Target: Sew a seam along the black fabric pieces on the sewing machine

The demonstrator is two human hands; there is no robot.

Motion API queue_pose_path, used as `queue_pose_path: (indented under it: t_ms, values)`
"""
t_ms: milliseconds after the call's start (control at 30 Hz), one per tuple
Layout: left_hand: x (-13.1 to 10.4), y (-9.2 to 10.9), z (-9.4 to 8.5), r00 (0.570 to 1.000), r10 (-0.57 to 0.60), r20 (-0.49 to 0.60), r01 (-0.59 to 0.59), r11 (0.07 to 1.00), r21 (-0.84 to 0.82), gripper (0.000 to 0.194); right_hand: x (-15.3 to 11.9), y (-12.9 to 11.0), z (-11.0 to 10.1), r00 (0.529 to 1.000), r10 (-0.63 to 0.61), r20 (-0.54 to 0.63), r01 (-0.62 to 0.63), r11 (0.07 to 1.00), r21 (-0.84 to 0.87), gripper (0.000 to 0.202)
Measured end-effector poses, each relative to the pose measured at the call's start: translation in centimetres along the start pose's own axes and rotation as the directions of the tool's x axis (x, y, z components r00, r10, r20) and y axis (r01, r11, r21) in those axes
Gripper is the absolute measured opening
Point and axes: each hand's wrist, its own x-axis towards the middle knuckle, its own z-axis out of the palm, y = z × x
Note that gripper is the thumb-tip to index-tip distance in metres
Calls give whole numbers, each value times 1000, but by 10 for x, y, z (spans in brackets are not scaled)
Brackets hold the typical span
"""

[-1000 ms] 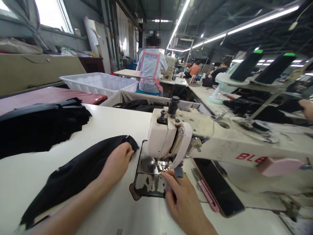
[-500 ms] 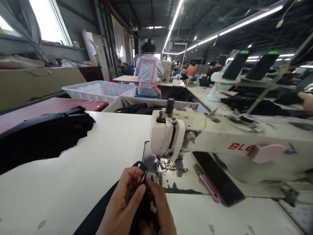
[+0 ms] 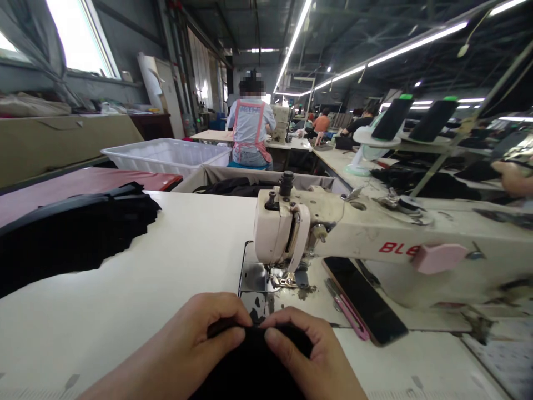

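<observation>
A piece of black fabric [image 3: 254, 366] hangs between my hands at the near edge of the white table, in front of the sewing machine. My left hand [image 3: 204, 339] pinches its top edge between thumb and fingers. A short gap to the right, my right hand [image 3: 308, 347] pinches the same edge. Both thumbs face me. The presser foot [image 3: 287, 279] of the sewing machine [image 3: 341, 222] is just beyond the hands, with no black fabric under it that I can see.
Black cut pieces [image 3: 79, 233] lie stacked on the left of the table [image 3: 187, 239]. A phone [image 3: 366, 303] and pink-handled snips [image 3: 350, 316] lie right of the needle. Beyond are a fabric-lined bin [image 3: 191, 180], a white crate [image 3: 166, 155] and a seated person [image 3: 250, 125].
My hands have moved apart from their close grip around the folded fabric, with the right hand further right. The fabric now spreads between them, nearer to me.
</observation>
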Motion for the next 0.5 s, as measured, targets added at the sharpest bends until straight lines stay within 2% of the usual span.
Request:
queue_pose_path:
  t_ms: [67, 200, 267, 333, 400, 433, 467, 500]
  values:
    - [0, -1, 0, 998, -64, 29, 66, 995, -78, 16, 2, -7, -2, 996, 89, 3, -89, 994, 61, 8]
    - [3, -9, 8, 998, -65, 4, 64, 978, -197, 18, 6, -7, -1, 995, 102, -6, -101, 995, 26, 11]
    - [7, -12, 8, 997, -71, 28, 75, 975, -208, 15, 8, -2, -2, 995, 100, 9, -100, 995, -2, 12]
    - [10, -10, 0, 997, -49, 55, 56, 988, -145, 10, 7, 3, -3, 998, 57, 9, -56, 997, -57, 12]
    - [11, -3, -14, 996, 85, -38, -83, 994, 67, 7, 4, 5, -3, 997, -78, 6, 78, 990, -121, 14]
    - [10, 1, -21, 968, 220, -118, -190, 956, 224, 8, 2, 5, -1, 989, -145, -5, 143, 983, -111, 18]
    - [8, 5, -26, 899, 390, -200, -295, 875, 383, 9, -1, 4, 1, 983, -182, -24, 181, 983, -40, 24]
    - [6, 9, -28, 795, 553, -249, -375, 770, 516, 12, -4, 3, 4, 983, -180, -45, 184, 979, 92, 31]
